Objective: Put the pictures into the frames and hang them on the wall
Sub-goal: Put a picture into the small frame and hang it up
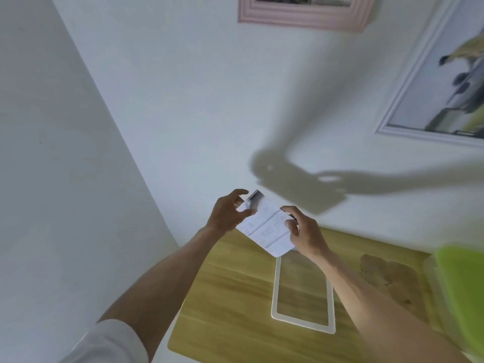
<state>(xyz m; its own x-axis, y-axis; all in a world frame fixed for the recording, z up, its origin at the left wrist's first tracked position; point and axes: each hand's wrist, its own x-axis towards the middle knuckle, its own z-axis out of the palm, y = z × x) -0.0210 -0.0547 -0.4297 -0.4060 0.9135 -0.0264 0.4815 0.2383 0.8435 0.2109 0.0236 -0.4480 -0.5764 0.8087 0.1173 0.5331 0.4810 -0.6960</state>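
Note:
A white printed sheet (265,226), with small text and a dark patch at its far corner, is held in the air above the wooden table (222,310). My left hand (227,213) pinches its left edge and my right hand (303,231) grips its right edge. Below it a white empty picture frame (275,292) lies flat on the table. On the wall hang a pink frame (303,18) at the top and a white frame (408,93) with a picture at the right.
A bright green object (466,292) blurs the right foreground over the table. A brown irregular patch (387,276) shows on the tabletop near it. The table's left edge meets a wall corner; my arms' shadow falls on the white wall.

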